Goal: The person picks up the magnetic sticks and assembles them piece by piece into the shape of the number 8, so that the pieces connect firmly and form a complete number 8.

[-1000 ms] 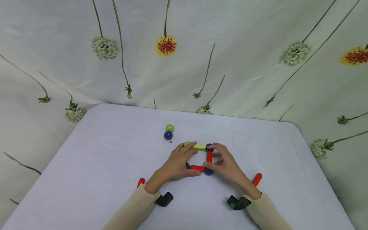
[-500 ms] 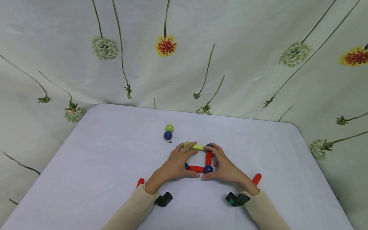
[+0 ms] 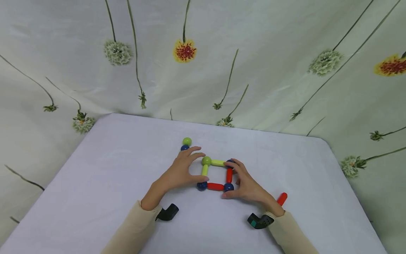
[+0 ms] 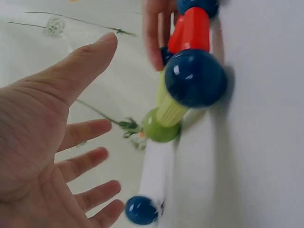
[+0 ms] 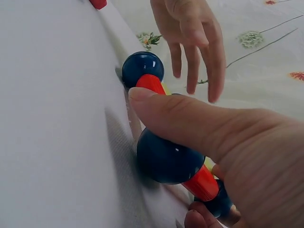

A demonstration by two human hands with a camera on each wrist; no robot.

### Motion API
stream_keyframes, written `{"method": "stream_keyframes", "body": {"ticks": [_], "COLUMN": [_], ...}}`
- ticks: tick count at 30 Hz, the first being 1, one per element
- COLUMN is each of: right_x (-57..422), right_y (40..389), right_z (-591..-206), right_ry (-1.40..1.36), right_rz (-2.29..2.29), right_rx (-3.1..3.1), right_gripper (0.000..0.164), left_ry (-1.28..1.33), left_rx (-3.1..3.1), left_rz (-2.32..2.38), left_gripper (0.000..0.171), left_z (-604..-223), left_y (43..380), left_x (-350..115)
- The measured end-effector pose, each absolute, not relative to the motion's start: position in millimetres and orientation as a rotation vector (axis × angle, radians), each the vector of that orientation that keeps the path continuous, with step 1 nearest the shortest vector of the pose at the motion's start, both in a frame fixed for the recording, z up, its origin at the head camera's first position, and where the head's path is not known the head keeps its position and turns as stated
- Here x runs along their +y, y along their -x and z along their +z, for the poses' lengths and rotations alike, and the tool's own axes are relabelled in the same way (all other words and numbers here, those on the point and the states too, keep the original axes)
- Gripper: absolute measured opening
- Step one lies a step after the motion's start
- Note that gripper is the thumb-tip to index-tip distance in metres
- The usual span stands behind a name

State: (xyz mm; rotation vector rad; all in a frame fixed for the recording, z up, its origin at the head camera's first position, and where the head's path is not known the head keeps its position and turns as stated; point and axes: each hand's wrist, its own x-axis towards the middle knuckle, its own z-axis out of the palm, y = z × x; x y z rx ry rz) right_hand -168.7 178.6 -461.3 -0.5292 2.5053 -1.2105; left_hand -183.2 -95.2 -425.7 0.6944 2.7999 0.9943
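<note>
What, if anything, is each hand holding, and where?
The left hand holds nothing; the right hand grips the square's right side, thumb at the near blue ball, fingers at the far one.

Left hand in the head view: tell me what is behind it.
Behind the left hand a blue ball shows, its lower part covered; beyond it, a green ball shows clear. Anything under the hand is hidden there.

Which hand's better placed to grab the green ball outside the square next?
Left, probably: left hand is empty and nearer that green ball; right hand holds the square's right side.
</note>
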Motion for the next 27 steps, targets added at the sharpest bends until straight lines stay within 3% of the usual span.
{"method": "stream_keyframes", "body": {"ticks": [14,21,27], "right_x": [179,179,178], "right_y": [169,169,169], "right_z": [-464,-463,-463], "right_ry": [0.509,0.504,0.491], "right_rz": [-1.239,-1.236,-1.229], "right_rx": [2.485,2.495,2.5], "right_gripper": [0.096,0.096,0.097], "left_ry": [-0.487,-0.361,-0.474], "left_rx": [2.817,2.726,2.688], "left_rz": [0.857,0.891,0.898], "left_gripper": [0.042,0.041,0.032], "left_z": [-418,-430,-441], "left_y": [110,88,81], "left_x": [-176,-198,-199]}}
